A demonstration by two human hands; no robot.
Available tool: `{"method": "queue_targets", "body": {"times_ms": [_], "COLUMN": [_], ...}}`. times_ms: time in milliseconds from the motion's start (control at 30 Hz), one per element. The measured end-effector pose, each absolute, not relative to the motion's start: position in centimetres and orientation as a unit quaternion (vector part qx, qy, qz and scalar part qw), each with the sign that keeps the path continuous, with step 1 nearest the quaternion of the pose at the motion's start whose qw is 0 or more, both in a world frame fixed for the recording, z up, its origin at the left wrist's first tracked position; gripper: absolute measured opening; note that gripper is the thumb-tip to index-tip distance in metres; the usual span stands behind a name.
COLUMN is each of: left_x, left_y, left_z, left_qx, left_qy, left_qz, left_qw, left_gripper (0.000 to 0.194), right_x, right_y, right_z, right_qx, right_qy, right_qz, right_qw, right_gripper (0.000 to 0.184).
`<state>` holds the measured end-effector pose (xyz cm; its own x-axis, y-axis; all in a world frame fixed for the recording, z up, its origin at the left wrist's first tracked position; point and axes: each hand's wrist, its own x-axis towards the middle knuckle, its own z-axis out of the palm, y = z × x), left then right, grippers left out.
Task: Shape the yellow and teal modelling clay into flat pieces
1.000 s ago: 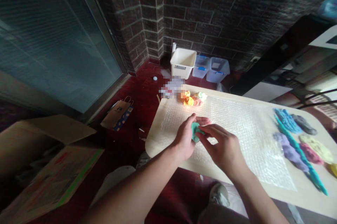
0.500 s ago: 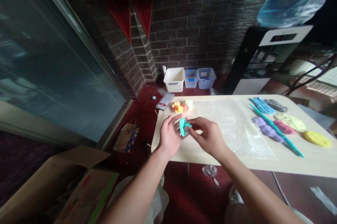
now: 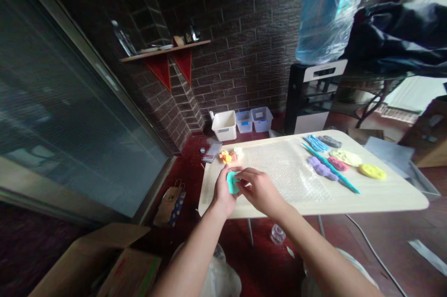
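Both hands meet over the near left part of a pale wooden table point(image 3: 384, 197). My left hand point(image 3: 223, 191) cups a small lump of teal clay point(image 3: 231, 182), and my right hand point(image 3: 258, 190) pinches the same lump from the right with its fingertips. Under them lies a sheet of bubble wrap point(image 3: 279, 166). A cluster of small orange, yellow and pale clay pieces point(image 3: 229, 155) sits at the table's far left corner. Flattened clay pieces in blue, grey, purple, pink and yellow, with a long teal strip point(image 3: 331, 169), lie on the right half.
On the red floor by the brick wall stand a white bin point(image 3: 224, 125) and two clear boxes point(image 3: 254, 119). A paper bag point(image 3: 171, 197) lies left of the table, an open cardboard box point(image 3: 101, 259) at the lower left. A water dispenser point(image 3: 314, 92) stands behind the table.
The head has lifted, so the table looks smaller and farther and more of the room shows. Both hands stay together on the teal clay, which my fingers have worked into a rounder lump.
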<state>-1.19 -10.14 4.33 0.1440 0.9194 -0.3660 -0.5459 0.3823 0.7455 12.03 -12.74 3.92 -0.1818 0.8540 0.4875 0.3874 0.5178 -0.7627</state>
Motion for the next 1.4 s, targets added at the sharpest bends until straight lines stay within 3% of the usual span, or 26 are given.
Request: {"method": "queue_targets", "body": {"times_ms": [233,500,733,1167,1300,1400], "left_x": [-0.8,0.7,-1.6,-4.2,-4.2,-4.1], "left_y": [-8.4,-8.9,-8.9,-8.8,-8.9,-8.7], "left_z": [3.1,-3.9,-5.1,-5.0,-4.8,-4.4], "left_qx": [0.286,0.271,0.290,0.411,0.317,0.214], "left_qy": [0.381,0.409,0.439,0.398,0.381,0.378], "left_qz": [0.525,0.522,0.503,0.541,0.582,0.545], "left_qw": [0.706,0.697,0.686,0.617,0.645,0.717], "left_gripper": [0.048,0.037,0.039,0.032,0.036,0.040], "right_x": [13.9,13.3,11.5,9.8,10.6,11.2], "right_y": [-11.1,-12.0,-11.2,-10.6,-10.4,-10.3], "right_z": [0.6,-4.7,-7.0,-5.1,-5.0,-5.1], "right_qx": [-0.461,-0.479,-0.461,-0.454,-0.457,-0.459], "right_qy": [-0.635,-0.573,-0.530,-0.524,-0.549,-0.595], "right_qz": [0.334,0.457,0.528,0.555,0.503,0.439], "right_qw": [0.522,0.484,0.478,0.460,0.487,0.493], "right_gripper": [0.019,0.027,0.026,0.027,0.021,0.021]}}
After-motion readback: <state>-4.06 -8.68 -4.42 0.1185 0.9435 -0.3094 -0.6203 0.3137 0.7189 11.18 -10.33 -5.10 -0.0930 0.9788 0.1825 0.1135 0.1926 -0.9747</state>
